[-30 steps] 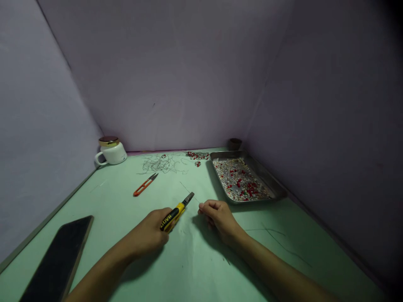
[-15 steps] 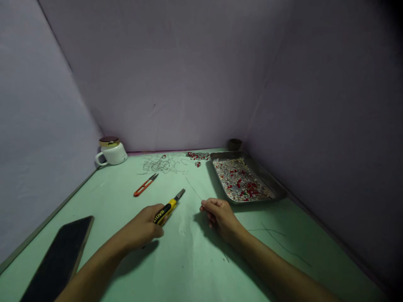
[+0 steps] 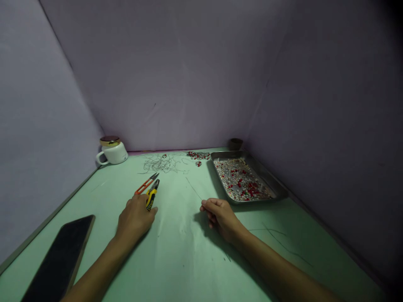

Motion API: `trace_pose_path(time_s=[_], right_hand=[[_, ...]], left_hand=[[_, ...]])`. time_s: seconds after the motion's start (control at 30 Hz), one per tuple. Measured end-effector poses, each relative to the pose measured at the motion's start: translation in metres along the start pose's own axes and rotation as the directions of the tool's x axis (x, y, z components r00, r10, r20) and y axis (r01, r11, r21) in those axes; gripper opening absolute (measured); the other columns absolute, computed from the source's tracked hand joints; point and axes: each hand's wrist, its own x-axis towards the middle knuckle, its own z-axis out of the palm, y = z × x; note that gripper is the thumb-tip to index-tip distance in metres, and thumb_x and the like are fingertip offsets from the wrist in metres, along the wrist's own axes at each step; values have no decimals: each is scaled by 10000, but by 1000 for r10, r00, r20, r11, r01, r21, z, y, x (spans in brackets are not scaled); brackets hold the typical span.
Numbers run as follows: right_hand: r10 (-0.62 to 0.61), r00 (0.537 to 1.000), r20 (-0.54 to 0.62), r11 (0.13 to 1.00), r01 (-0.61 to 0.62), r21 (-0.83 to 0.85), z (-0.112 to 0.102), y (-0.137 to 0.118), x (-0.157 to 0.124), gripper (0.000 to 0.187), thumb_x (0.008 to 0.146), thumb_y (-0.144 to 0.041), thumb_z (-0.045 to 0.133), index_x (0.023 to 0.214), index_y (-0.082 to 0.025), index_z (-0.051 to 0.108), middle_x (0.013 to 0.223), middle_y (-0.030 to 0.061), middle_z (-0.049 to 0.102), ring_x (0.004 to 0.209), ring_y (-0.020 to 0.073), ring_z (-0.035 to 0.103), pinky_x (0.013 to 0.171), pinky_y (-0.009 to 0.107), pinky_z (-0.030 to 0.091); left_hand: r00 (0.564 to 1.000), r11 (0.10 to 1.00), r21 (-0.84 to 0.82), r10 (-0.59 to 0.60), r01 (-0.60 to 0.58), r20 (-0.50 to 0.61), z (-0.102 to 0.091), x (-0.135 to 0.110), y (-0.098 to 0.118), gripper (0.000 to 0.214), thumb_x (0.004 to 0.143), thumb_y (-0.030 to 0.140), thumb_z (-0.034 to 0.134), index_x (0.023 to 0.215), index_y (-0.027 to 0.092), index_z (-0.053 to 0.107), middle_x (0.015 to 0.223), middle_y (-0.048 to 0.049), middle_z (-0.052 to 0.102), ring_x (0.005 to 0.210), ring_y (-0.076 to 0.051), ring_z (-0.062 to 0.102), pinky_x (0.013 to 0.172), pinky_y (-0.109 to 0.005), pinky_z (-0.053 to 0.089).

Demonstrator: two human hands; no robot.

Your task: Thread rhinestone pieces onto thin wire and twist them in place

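My left hand rests on the green table, fingers wrapped round the yellow-and-black handles of small pliers, whose jaws point away from me. Just beyond them lie orange thread snips. My right hand sits near the table's middle, fingers curled in a pinch on a thin wire that runs away from it toward the back. A metal tray holding small white and red beads stands just right of that hand.
A dark phone lies at the near left. A white lidded mug stands at the back left corner. Loose wire strands and a few red beads lie at the back. Purple walls enclose three sides.
My left hand has carried the pliers leftward and away from the right hand, bringing them down beside the orange snips. The right hand has barely moved.
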Motion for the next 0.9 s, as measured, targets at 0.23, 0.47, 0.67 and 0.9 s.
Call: trace_pose_path(time_s=[0.23, 0.47, 0.67, 0.9], right_hand=[[9, 1000, -1, 1000, -9, -10, 1, -2, -1, 254, 630, -374, 628, 558, -137, 571, 376, -76, 348, 342, 47, 262, 312, 189, 294], [-2, 1000, 2, 1000, 2, -20, 1, 0, 0, 246, 645, -359, 620, 557, -134, 576, 367, -72, 348, 339, 51, 263, 311, 200, 291], [16, 999, 31, 1000, -15, -14, 0, -2, -1, 253, 659, -358, 626, 565, -126, 588, 372, -68, 361, 337, 44, 278, 315, 186, 292], [182, 940, 290, 983, -169, -71, 9, -1, -14, 293, 682, -412, 630, 639, -122, 645, 371, -68, 388, 294, 29, 278, 279, 164, 257]], left_hand=[[999, 1000, 25, -2, 3, -52, 2, 0, -3, 350, 758, 416, 448, 985, 167, 541, 1028, -144, 562, 940, -329, 506, 655, -400, 416], [996, 997, 68, -17, 23, -88, 3, 1, -3, 379, 772, 427, 423, 1014, 164, 550, 988, -141, 573, 925, -324, 497, 672, -402, 416], [984, 997, 80, 5, 10, -178, 4, 0, -1, 333, 779, 407, 420, 931, 154, 574, 994, -147, 584, 948, -344, 490, 720, -436, 407], [685, 766, -99, 499, -635, -531, -15, -46, 36, 144, 798, 174, 446, 859, 160, 575, 1001, -114, 565, 1019, -236, 477, 890, -369, 362]])
